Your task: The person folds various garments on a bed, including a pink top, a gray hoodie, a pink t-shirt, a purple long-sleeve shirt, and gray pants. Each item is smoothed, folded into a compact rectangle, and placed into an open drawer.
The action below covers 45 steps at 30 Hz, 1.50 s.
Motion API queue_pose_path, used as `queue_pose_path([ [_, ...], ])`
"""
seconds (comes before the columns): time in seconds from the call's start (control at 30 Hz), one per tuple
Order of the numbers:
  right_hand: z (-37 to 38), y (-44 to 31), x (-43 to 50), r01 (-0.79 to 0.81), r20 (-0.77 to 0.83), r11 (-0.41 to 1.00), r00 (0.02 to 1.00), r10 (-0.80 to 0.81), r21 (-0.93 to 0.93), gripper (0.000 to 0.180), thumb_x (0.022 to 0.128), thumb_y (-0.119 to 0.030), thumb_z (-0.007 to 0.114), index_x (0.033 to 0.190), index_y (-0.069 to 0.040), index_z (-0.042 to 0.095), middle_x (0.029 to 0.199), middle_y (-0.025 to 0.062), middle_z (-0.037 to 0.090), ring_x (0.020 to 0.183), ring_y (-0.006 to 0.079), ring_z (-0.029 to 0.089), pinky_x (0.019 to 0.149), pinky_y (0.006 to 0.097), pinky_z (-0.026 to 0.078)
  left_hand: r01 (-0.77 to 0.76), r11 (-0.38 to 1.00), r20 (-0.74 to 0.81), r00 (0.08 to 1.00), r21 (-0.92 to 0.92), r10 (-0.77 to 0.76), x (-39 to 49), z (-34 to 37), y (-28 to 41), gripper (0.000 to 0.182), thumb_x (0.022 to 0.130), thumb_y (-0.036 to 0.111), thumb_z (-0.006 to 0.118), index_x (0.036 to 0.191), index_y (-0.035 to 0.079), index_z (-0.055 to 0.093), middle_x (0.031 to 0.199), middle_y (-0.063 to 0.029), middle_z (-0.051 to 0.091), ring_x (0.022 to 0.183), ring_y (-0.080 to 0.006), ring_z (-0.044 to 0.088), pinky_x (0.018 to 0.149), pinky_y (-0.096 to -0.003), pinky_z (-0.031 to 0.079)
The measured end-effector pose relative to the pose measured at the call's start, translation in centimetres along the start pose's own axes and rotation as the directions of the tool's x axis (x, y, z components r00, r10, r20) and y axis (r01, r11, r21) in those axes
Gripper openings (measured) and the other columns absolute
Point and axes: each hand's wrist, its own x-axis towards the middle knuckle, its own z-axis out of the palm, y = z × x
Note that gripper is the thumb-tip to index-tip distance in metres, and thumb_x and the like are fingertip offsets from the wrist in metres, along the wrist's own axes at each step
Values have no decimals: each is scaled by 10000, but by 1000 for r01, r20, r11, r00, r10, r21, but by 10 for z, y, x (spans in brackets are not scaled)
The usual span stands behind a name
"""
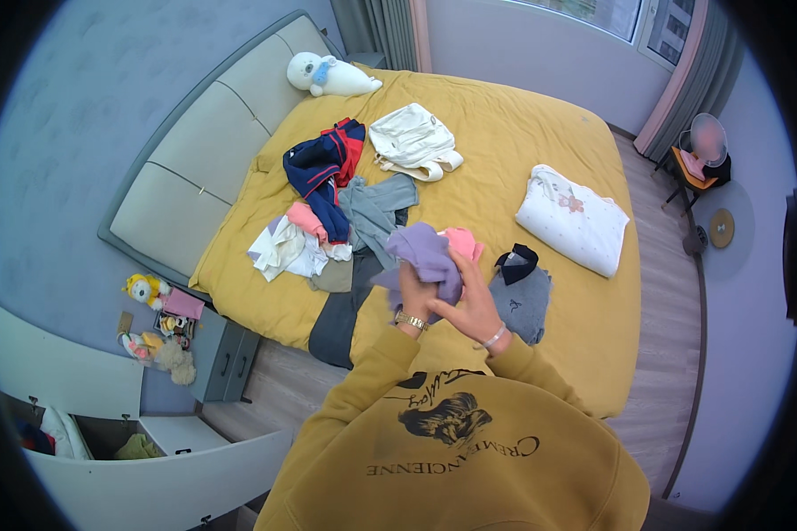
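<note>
Over the bed, my left hand and my right hand hold a crumpled purple garment between them. The left hand is partly inside or behind its cloth. Just beyond the right hand lies a pink garment, partly hidden. A grey garment with a dark collar lies folded to the right. Left of my hands is a loose pile: a grey-green long-sleeved top, a navy and red garment, white clothes and dark grey trousers.
On the yellow bedcover lie a white canvas bag, a folded white blanket and a plush seal. A grey nightstand stands left of the bed. At lower left, a white cabinet stands open with cloth inside.
</note>
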Motion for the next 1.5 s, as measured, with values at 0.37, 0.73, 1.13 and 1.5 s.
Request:
queue_pose_path([
  [0.37,3,27,54,-521,411,516,854,320,680,359,893,-31,522,1245,39,516,1150,69,604,1062,146,560,939,290,443,-22,986,-64,998,-164,12,12,-89,19,903,675,241,828,1405,101,317,1437,-97,302,1185,-238,420,924,-366,404],
  [0.73,-8,16,60,-707,711,379,685,159,597,361,857,-71,572,1197,48,556,1031,82,649,858,108,627,782,239,500,72,900,405,906,-430,122,17,-79,27,796,779,312,767,1409,44,360,1324,-94,496,1256,-183,436,1047,-318,336],
  [1.13,-49,28,47,-77,-44,997,996,76,-11,151,851,-116,659,934,4,622,801,80,658,705,148,625,680,268,509,444,721,530,839,-532,-126,20,-89,63,355,945,274,567,1160,-7,576,1082,-62,641,968,-139,611,856,-286,480],
  [1.5,26,4,11,-45,176,975,984,6,217,316,853,-236,682,1063,-14,604,917,72,660,782,161,616,722,276,492,469,735,482,848,-489,-221,-10,-115,60,395,951,279,550,1234,5,511,1147,-91,610,1067,-164,580,928,-332,470],
])
